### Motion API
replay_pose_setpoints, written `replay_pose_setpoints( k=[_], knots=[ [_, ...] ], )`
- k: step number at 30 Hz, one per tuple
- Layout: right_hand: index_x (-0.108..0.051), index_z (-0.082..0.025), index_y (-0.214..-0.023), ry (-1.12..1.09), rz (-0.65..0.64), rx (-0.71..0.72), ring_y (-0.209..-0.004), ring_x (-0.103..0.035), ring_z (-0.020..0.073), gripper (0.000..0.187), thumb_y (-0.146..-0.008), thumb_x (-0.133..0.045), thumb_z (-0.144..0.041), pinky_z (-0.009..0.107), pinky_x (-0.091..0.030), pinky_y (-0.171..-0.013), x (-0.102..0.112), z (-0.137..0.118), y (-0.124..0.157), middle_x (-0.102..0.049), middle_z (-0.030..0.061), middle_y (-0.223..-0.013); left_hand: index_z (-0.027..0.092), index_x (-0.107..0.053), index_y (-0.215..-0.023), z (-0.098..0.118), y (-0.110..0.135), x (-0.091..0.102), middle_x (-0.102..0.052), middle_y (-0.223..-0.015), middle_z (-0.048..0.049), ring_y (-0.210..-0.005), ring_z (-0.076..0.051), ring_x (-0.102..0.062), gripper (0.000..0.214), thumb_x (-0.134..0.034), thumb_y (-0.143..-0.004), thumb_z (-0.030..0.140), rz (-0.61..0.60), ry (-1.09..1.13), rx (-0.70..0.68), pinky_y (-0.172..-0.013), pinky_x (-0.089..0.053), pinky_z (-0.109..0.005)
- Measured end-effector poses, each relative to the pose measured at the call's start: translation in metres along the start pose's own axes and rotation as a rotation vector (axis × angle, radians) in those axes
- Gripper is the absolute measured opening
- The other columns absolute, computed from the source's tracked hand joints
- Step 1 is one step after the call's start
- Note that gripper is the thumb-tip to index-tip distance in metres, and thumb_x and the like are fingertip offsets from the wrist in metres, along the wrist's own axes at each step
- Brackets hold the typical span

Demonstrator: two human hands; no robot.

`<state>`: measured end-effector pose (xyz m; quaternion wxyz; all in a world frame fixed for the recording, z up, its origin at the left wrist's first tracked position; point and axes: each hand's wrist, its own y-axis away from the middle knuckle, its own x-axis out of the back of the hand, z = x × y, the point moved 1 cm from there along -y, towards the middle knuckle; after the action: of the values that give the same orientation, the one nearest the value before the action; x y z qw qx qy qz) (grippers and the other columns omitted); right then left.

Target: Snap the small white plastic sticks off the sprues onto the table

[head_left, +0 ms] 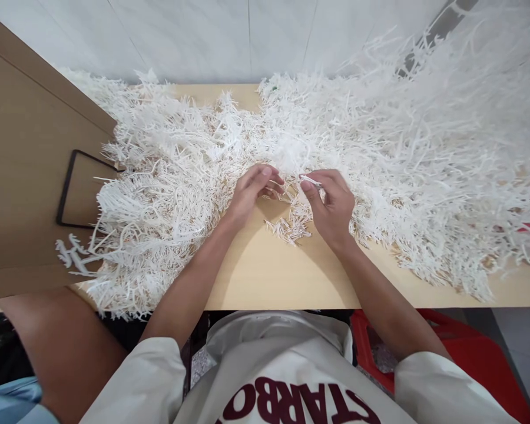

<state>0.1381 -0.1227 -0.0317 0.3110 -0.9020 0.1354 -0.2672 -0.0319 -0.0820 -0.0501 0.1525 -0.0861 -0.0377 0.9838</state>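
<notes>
Two bare hands face each other, apart, over the middle of the pale wood-toned flat surface (282,282), set back from its front edge. The right hand (332,200) pinches a slim white strip, seemingly plastic (311,180), between thumb and fingers. The left hand (257,184) is loosely curled; its fingers obscure any grip, so whether it holds anything cannot be told. A small cluster of short off-white sprigs (290,229) lies between the hands, toward the front edge. A large heap of white branched sprigs (159,188) covers the surface's left side; a second heap of white branched sprigs (401,159) spreads over its right side.

Handling: keep the pinch light, as so thin a strip may bend or slip. Hold it above the cluster, since branched pieces will probably snag. Keep forearms off both heaps
</notes>
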Motion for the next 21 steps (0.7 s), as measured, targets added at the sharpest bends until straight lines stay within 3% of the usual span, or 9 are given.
replay_pose_setpoints(
  k=[5,7,10,14,21],
  knots=[
    [-0.066,-0.026,-0.101,-0.18,-0.2,-0.144,-0.075,-0.065,0.0121,0.018,-0.089,-0.057,-0.035,0.027,-0.052,-0.069,-0.006,0.001,0.004,-0.071,-0.0002,-0.092,0.022,-0.063,-0.104,0.0,0.003,-0.008,-0.069,-0.102,-0.0046,-0.091,-0.013,-0.066,0.036,-0.064,-0.08,0.049,-0.143,-0.072,-0.02,-0.078,-0.052,-0.026],
    [-0.066,-0.027,-0.104,-0.194,-0.269,-0.156,-0.081,-0.066,0.0129,0.02,-0.09,-0.054,-0.035,0.028,-0.052,-0.073,-0.01,0.001,0.005,-0.071,0.0002,-0.097,0.022,-0.065,-0.102,-0.002,0.003,-0.009,-0.069,-0.104,-0.0041,-0.096,-0.014,-0.064,0.033,-0.065,-0.08,0.047,-0.161,-0.047,-0.021,-0.084,-0.051,-0.027],
    [-0.07,-0.027,-0.097,-0.099,-0.223,-0.099,-0.095,-0.064,0.0157,0.019,-0.089,-0.057,-0.037,0.031,-0.052,-0.079,-0.011,0.002,0.004,-0.068,0.0032,-0.103,0.023,-0.065,-0.098,-0.007,0.002,-0.008,-0.068,-0.103,-0.002,-0.091,-0.012,-0.063,0.028,-0.067,-0.079,0.044,-0.083,-0.026,-0.04,-0.081,-0.05,-0.026],
    [-0.07,-0.023,-0.087,-0.017,-0.131,-0.096,-0.08,-0.061,0.0135,0.018,-0.086,-0.06,-0.038,0.028,-0.05,-0.071,-0.009,0.004,0.001,-0.065,0.0033,-0.088,0.021,-0.062,-0.085,-0.012,0.0,-0.006,-0.062,-0.079,0.0025,-0.07,-0.007,-0.056,0.028,-0.07,-0.075,0.045,0.029,-0.005,-0.031,-0.068,-0.046,-0.022],
    [-0.063,-0.021,-0.086,-0.097,-0.26,-0.224,-0.067,-0.056,0.0106,0.027,-0.087,-0.056,-0.046,0.026,-0.045,-0.066,-0.01,0.0,0.002,-0.065,-0.001,-0.077,0.017,-0.049,-0.07,-0.002,0.004,-0.011,-0.043,-0.064,0.0037,-0.059,-0.006,-0.04,0.038,-0.059,-0.082,0.052,0.057,-0.148,-0.082,-0.055,-0.034,-0.021]
  ],
)
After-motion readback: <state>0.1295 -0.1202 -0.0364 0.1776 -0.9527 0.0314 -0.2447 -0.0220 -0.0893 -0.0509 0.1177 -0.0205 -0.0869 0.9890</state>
